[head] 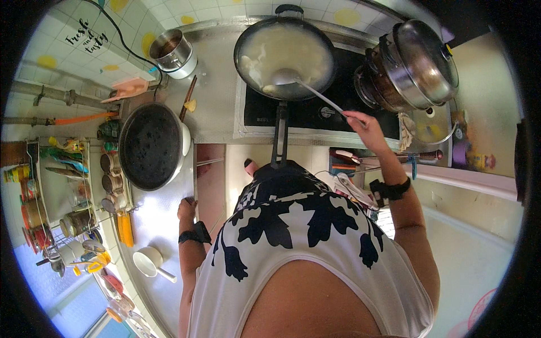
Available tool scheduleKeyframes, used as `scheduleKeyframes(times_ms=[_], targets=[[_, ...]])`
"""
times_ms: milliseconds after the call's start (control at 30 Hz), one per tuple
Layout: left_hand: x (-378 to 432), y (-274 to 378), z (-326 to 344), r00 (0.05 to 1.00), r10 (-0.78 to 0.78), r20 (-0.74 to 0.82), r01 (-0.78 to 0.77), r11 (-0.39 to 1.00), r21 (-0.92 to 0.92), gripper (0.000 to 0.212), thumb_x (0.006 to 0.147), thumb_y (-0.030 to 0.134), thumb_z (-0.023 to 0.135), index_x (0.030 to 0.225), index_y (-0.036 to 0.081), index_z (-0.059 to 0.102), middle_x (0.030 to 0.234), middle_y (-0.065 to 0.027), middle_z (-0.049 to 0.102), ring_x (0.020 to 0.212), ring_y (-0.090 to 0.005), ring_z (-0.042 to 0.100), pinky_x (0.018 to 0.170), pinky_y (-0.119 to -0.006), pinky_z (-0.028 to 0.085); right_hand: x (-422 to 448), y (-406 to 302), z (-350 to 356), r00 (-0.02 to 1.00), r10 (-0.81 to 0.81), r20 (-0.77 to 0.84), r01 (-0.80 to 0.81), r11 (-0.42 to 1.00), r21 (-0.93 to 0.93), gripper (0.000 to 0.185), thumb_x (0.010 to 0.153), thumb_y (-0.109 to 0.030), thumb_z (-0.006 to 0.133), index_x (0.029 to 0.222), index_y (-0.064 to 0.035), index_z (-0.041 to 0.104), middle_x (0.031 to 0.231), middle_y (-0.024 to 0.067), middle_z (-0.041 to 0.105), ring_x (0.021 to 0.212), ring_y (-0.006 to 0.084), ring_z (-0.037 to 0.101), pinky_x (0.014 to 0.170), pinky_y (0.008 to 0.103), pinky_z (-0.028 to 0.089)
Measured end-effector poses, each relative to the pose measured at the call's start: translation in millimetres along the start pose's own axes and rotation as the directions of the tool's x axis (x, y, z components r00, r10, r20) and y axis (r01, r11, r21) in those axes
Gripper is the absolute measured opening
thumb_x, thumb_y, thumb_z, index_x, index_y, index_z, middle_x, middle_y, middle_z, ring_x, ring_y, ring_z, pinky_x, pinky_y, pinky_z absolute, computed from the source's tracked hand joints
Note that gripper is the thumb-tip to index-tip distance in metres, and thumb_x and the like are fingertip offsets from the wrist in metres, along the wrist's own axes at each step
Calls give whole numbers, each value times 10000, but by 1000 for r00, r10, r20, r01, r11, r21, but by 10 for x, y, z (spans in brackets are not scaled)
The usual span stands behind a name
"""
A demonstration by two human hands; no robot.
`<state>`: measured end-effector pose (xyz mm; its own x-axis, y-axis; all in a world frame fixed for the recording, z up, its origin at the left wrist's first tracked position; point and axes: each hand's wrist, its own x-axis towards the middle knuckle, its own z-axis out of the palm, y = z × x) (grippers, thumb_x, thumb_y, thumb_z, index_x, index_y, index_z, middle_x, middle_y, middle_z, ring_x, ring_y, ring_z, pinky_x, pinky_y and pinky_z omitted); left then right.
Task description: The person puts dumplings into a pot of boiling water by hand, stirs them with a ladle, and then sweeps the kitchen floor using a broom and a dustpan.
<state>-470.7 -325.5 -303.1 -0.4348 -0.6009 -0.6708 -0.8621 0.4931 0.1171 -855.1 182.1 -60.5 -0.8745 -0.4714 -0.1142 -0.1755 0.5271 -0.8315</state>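
Observation:
My right hand (367,130) grips the long handle of a metal ladle (323,99). The ladle's bowl sits in cloudy, pale liquid inside a black wok (241,74), with whitish pieces along the left side. The wok stands over a black glass cooktop (264,112), and its long handle (280,131) points towards my body. My left hand (187,208) is low at the edge of the steel counter (162,219). Something dark shows at its fingers, but whether it is held cannot be made out.
Stacked steel pots (416,67) stand right of the wok. To the left are a dark round pan (148,145), chopsticks (188,97), a small steel pot (171,48) and a white saucepan (148,261). A wire rack (63,177) holds jars at far left.

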Motion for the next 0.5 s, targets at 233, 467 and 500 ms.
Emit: scheduleKeyframes(times_ms=[233, 467, 500], targets=[[18, -50, 9, 996, 80, -25, -80, 997, 2, 510, 730, 408, 690, 1065, 46, 559, 1056, -140, 622, 981, -300, 594, 838, -382, 464, 249, 35, 519, 993, 10, -122, -6, 999, 34, 235, 892, -213, 557, 1088, -94, 610, 796, 60, 615, 673, 104, 508, 612, 248, 415], [-124, 93, -95, 998, 13, -60, -13, 1000, -4, 534, 720, 419, 699, 1064, 39, 551, 1048, -148, 621, 980, -309, 593, 832, -384, 466, 521, 148, 756, 953, -24, -301, 71, 987, 146, 229, 899, -201, 550, 1076, -67, 603, 701, 21, 570, 601, 88, 452, 562, 237, 390], [-104, 43, -62, 998, 12, -62, -12, 1000, -5, 534, 720, 419, 699, 1064, 39, 551, 1048, -148, 621, 980, -309, 593, 832, -384, 466, 530, 152, 765, 953, 28, -301, 36, 978, 204, 226, 899, -195, 550, 1075, -63, 602, 695, 12, 562, 597, 83, 447, 558, 232, 385]])
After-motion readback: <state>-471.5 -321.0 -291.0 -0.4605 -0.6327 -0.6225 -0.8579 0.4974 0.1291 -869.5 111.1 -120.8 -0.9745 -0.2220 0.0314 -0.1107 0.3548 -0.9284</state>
